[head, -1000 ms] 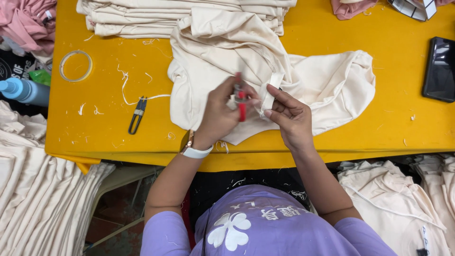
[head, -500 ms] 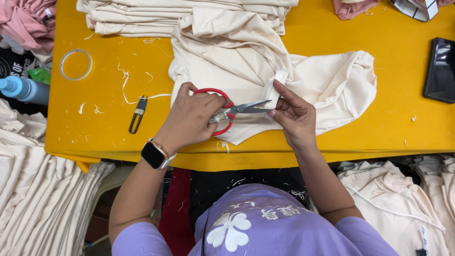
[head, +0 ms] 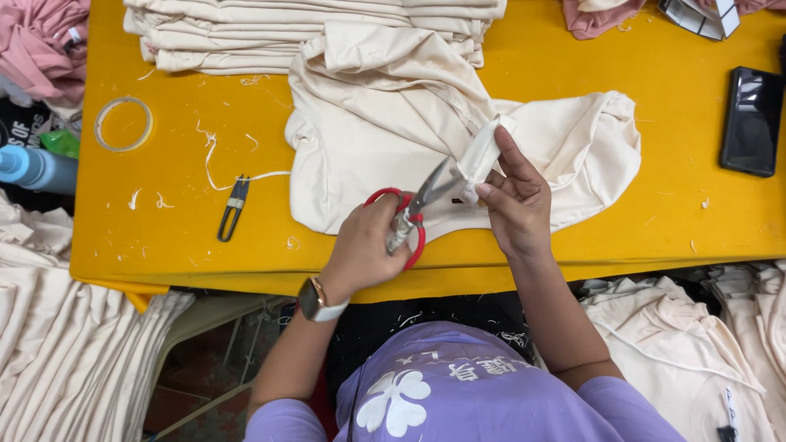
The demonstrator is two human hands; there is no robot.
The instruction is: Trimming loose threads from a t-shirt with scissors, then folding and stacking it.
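surface: yellow worktable (head: 573,229), littered with thread scraps; folded cream stack (head: 311,33) along the far edge, more cream garments hanging off both sides.
work piece: cream garment (head: 393,139) spread mid-table, bunched toward the right.
left hand: left hand (head: 368,245) clenched through the red loops of the scissors (head: 413,214); blades angled up-right, tips at the white strip.
right hand: right hand (head: 512,200) pinching a white fabric strip (head: 479,155) between thumb and fingers, lifting it upright off the garment.
blade state: looks slightly parted at the strip; exact gap hard to tell.
risk 1: right fingertips sit just beside the blade tips. If the strip slackens or the pinch slides down, a finger could get nicked.
risk 2: garment body lies directly under the strip. If the strip isn't held clear, the lower blade could catch the main fabric and leave a hole.
risk 3: garment is bunched, so a hidden fold could ride into the cut.
nearby: thread snips (head: 232,209) left of the garment, tape ring (head: 123,124) further left, dark phone (head: 749,121) at right edge, all well apart from the hands.
risk 4: table front edge is close to the hands; a dropped offcut or the scissors would fall to the floor.
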